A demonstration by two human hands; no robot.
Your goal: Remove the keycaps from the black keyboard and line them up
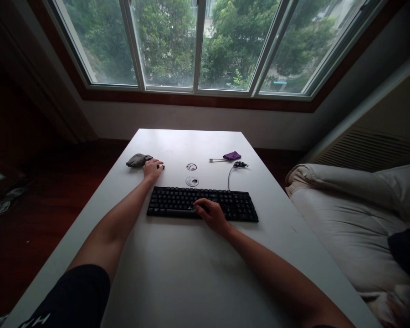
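Note:
A black keyboard (177, 200) lies across the white table. Over its middle front rows is my right hand (212, 215), its fingers curled and pinched together. Something thin and small shows at those fingertips, too small to name. Farther off on the left, my left hand (152, 170) rests low at the table surface with its fingers closed around a small black piece (161, 166). A crumpled grey cloth (136, 160) sits just left of that hand. Two small round dish-like pieces (192, 181) lie behind the keyboard; what is in them is unclear.
A folded purple cloth (232, 156) and a thin pale stick (217, 160) lie at the back right of the table (177, 264). The keyboard's coiled cable (239, 164) is beside them. A cushioned sofa (341, 218) stands to the right, below a window (198, 45).

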